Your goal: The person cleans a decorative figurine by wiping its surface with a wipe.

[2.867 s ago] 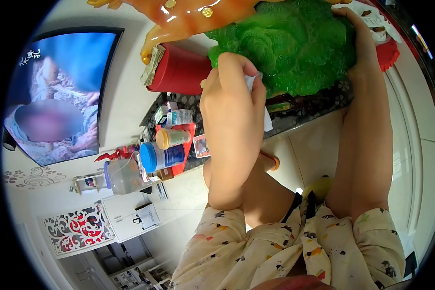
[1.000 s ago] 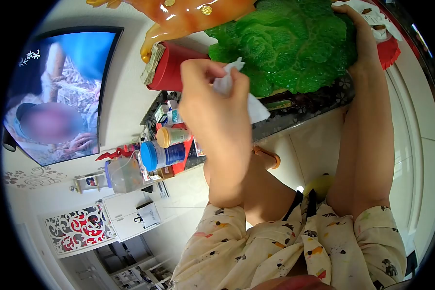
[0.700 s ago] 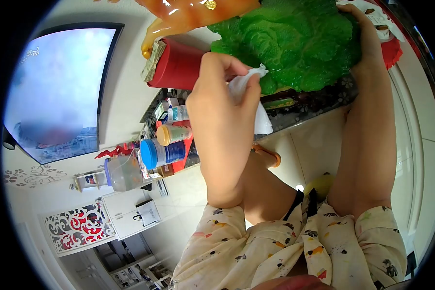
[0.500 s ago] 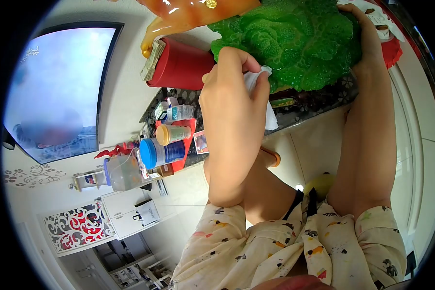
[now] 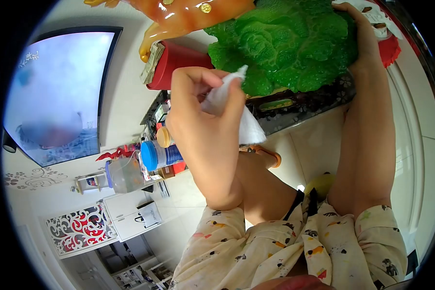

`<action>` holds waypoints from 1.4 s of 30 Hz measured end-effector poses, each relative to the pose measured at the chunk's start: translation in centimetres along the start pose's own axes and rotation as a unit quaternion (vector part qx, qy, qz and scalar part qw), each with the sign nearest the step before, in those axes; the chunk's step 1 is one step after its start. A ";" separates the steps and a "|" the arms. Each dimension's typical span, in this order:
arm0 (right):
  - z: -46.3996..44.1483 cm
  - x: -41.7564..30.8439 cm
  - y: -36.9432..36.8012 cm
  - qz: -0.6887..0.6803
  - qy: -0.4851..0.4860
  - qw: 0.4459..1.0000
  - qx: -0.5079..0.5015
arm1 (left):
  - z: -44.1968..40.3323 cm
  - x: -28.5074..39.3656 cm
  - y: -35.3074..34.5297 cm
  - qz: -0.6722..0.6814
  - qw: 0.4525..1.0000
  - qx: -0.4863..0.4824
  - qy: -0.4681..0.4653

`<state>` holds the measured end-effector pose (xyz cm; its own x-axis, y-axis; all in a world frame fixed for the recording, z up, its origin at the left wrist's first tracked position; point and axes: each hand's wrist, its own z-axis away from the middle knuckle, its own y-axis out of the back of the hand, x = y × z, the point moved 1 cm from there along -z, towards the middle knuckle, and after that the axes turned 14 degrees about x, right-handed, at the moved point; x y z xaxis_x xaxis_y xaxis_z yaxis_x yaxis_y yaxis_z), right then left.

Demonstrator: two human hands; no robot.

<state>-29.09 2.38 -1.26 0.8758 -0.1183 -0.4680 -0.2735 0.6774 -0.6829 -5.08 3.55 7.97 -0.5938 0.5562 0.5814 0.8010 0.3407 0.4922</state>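
My left hand [image 5: 205,106] is closed in a pinch around a crumpled white wipe [image 5: 249,126]; one end sticks up past my fingertips and the rest hangs below my thumb. Just beyond it is a glossy green cabbage ornament [image 5: 295,46] on a dark base [image 5: 302,100]. The wipe's tip overlaps the ornament's lower left edge in view; whether they touch I cannot tell. My right hand [image 5: 360,24] is curled round the ornament's right edge, its fingers partly hidden by the leaves.
An orange glossy figurine [image 5: 193,17] and a red container [image 5: 179,65] with banknotes stand left of the cabbage. Several jars, one with a blue lid [image 5: 149,155], stand farther along the counter. A television [image 5: 63,92] hangs on the wall. A red-and-white item [image 5: 386,48] lies at the right.
My left hand has drawn back from the cabbage, down and to the left, with the wipe still in it; more of the wipe shows. My right hand keeps its place.
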 end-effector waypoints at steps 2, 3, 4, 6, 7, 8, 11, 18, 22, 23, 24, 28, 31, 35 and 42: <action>0.9 0.5 -0.4 0.012 0.051 0.999 -0.003 | 0.5 0.4 -0.2 0.031 0.999 -0.037 0.016; 1.1 0.6 -0.4 0.013 0.050 0.999 0.002 | 0.7 0.4 -0.4 0.025 0.998 -0.061 0.015; 1.2 0.6 -0.5 0.015 0.049 0.999 0.007 | 0.9 0.3 -0.7 0.015 0.998 -0.060 -0.012; 1.2 0.6 -0.5 0.013 0.041 0.999 0.016 | 1.2 -0.3 -1.6 -0.003 0.996 -0.047 -0.075; 0.9 0.4 -0.4 0.010 0.033 0.999 0.019 | 1.3 -0.2 -1.8 -0.018 0.995 -0.053 -0.078; 0.5 0.3 -0.3 0.007 0.026 0.999 0.024 | 1.4 0.0 -2.0 -0.032 0.994 -0.060 -0.082; -1.3 0.1 0.5 -0.008 -0.011 1.000 0.009 | 1.6 0.0 -2.7 -0.035 0.994 -0.064 -0.084; 0.2 0.6 -0.2 -0.003 0.032 0.999 0.023 | 1.6 -0.6 -3.5 -0.037 0.994 -0.027 -0.095; -1.1 -0.1 0.4 0.004 -0.011 1.000 -0.008 | 1.6 -0.5 -3.6 -0.018 0.999 -0.034 -0.025; -1.0 -0.1 0.3 0.004 -0.009 1.000 -0.019 | 1.7 -0.4 -3.6 -0.022 0.999 -0.029 -0.028; -1.0 -0.1 0.3 0.003 -0.006 1.000 -0.026 | 1.8 -0.4 -3.8 -0.026 0.999 -0.023 -0.030; -1.4 0.0 0.5 0.010 0.018 1.000 -0.011 | 2.1 -0.3 -4.0 -0.049 0.997 -0.012 -0.050; -1.9 -0.1 0.7 0.009 0.013 1.000 -0.018 | 2.1 -0.6 -3.9 -0.105 0.989 0.013 -0.104; -1.2 -0.2 0.5 0.008 0.018 1.000 0.008 | 1.2 -0.7 -2.3 -0.075 0.997 0.000 -0.028; -0.5 0.0 0.0 0.001 0.009 1.000 0.006 | 1.1 -0.4 -1.8 -0.037 0.998 -0.016 -0.053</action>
<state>-29.33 2.00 -1.58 0.8679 -0.1294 -0.4796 -0.2711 0.6858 -0.6755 -6.20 3.52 6.15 -0.6384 0.6078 0.4723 0.7518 0.3606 0.5520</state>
